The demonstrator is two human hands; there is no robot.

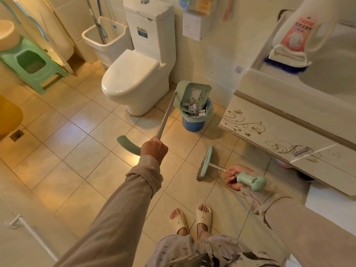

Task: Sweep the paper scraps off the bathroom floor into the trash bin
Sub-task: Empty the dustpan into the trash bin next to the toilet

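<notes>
While the left hand point(154, 149) grips the long-handled pale-green plastic dustpan point(192, 93), tipping white paper scraps point(192, 108) into the blue round trash bin point(192, 124), the right hand point(234, 177) clasps a green short-handled broom point(206, 162). Emptying step, I'd say; next, shake the pan clear.

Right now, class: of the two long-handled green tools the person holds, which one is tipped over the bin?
The dustpan, held by the left hand, is tilted over the blue trash bin with paper scraps sliding out. The broom, in the right hand, rests on the floor.
</notes>
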